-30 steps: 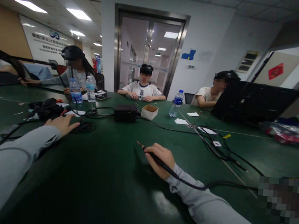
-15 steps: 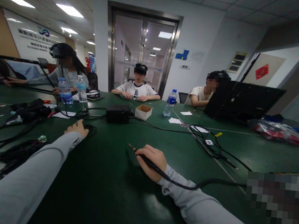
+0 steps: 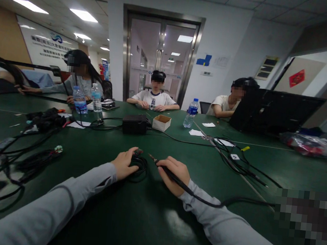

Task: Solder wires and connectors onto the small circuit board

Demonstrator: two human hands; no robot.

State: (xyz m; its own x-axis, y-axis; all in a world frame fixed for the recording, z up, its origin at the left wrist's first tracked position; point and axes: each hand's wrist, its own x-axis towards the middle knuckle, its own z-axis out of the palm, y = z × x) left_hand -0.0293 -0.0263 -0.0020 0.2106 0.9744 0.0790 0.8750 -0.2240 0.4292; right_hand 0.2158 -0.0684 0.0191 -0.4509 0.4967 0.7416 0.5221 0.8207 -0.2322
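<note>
In the head view my right hand [image 3: 175, 174] is wrapped around a soldering iron [image 3: 180, 184] like a pen. Its bare metal tip points up and left, and its cord trails over my right forearm. To the left, my left hand [image 3: 124, 164] grips a coil of black cable [image 3: 140, 169] lying on the table. A small part at the cable's end [image 3: 139, 151], perhaps a tiny board, shows by my left fingertips. A short gap separates it from the iron's tip.
On the green table [image 3: 153, 222] stand a black box [image 3: 135, 124], an open carton [image 3: 161, 123] and several water bottles [image 3: 190, 113]. Tangled cables [image 3: 38, 160] lie left; more cables [image 3: 235, 161] lie right. A black monitor [image 3: 278, 111] stands at right. Several people sit around.
My left hand has moved right, bringing the cable coil from the left side of the table close to the iron's tip. My right hand keeps its grip on the soldering iron.
</note>
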